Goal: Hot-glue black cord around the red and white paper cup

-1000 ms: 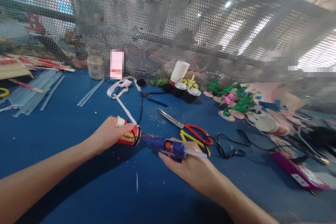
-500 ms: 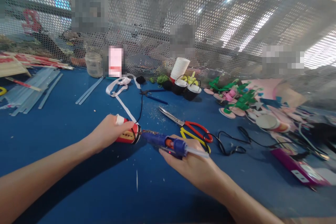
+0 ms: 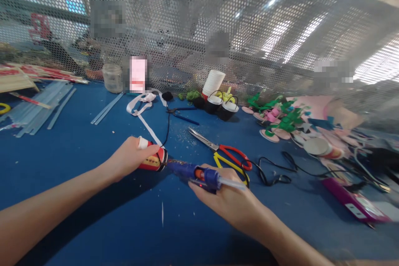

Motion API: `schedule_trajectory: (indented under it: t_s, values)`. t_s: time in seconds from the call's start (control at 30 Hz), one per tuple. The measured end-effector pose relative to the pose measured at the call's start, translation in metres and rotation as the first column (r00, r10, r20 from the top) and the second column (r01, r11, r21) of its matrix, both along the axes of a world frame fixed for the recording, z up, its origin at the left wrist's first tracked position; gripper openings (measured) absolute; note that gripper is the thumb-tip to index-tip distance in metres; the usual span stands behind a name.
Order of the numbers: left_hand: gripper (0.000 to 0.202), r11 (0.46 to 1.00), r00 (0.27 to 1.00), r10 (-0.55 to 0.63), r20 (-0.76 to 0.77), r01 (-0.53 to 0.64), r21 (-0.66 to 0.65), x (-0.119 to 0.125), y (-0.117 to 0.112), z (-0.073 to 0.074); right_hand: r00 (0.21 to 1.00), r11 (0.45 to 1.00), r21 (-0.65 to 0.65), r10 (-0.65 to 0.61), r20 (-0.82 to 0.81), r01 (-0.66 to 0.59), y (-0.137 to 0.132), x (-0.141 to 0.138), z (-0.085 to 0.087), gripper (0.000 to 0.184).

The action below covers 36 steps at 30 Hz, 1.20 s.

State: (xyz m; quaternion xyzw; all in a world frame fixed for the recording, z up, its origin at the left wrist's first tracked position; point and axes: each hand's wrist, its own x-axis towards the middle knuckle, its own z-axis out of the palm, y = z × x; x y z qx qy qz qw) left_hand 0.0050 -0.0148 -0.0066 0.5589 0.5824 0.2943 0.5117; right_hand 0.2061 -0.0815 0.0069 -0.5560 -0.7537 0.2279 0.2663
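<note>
My left hand [image 3: 127,158] is closed round a small red cup-shaped piece [image 3: 152,161] with a yellow band and a white rim, held on its side just above the blue table [image 3: 77,145]. A white ribbon [image 3: 146,120] and a thin black cord run from it toward the back. My right hand [image 3: 227,199] grips a blue glue gun [image 3: 196,172] with a clear glue stick at its rear. The gun's nozzle touches the open end of the red piece.
Red-handled scissors [image 3: 224,151] and yellow-handled ones lie just right of the gun, with a black cable [image 3: 274,170] beyond. Clear glue sticks [image 3: 40,106] lie at the far left. Black pots, white cups [image 3: 213,83], green and pink foam bits [image 3: 280,120] line the mesh screen.
Hardly anything differs: both hands stay in place, the gun's nozzle still against the red piece. Only the camera shifted slightly.
</note>
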Motion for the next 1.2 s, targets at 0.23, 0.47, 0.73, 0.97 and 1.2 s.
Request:
schedule_trajectory:
  t_s: [0.23, 0.47, 0.73, 0.97, 1.2]
  values:
    - [0.025, 0.999, 0.999, -0.007, -0.043, 0.009, 0.048, 0.0007, 0.0006, 0.0006, 1.000, 0.999, 0.039, -0.023, -0.016, 0.024, 0.0014, 0.0002, -0.0002, 0.016]
    - [0.025, 0.998, 0.999, -0.010, -0.041, 0.012, 0.058, -0.0003, 0.0007, -0.0013, 1.000, 0.999, 0.052, -0.010, 0.019, 0.009, 0.0019, 0.0015, -0.0008, 0.016]
    - [0.026, 0.999, 0.999, 0.002, -0.050, 0.001, 0.054, -0.0013, 0.0008, -0.0024, 1.000, 0.999, 0.027, -0.022, 0.006, 0.021, 0.0026, 0.0012, -0.0015, 0.015]
    - [0.032, 0.996, 0.991, -0.034, -0.127, 0.044, 0.083, 0.0006, -0.0006, 0.0003, 0.995, 0.994, -0.072, -0.086, -0.056, 0.081, 0.0040, -0.0019, 0.0044, 0.022]
    - [0.031, 0.990, 0.990, -0.041, -0.132, 0.059, 0.131, 0.0016, -0.0023, 0.0004, 0.997, 0.997, 0.038, -0.068, -0.042, 0.069, 0.0085, -0.0031, 0.0028, 0.020]
